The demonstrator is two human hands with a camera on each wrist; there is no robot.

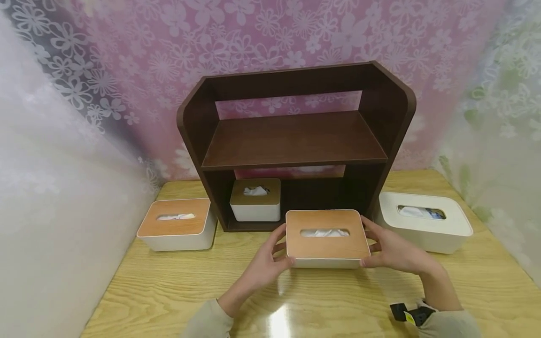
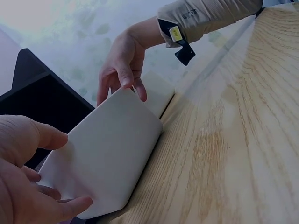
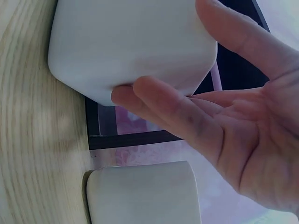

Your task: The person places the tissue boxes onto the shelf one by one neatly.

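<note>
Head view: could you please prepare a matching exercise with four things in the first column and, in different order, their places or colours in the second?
Things
1. Squarish tissue box
2. Shelf unit
3. White-topped tissue box
4. Front tissue box

Places or colours
A. Held between the left hand and the right hand
B. On the table, right of the dark furniture
C. Inside the lower compartment, towards its left side
D. Dark brown

Pairs: 1-C, 2-D, 3-B, 4-A
</note>
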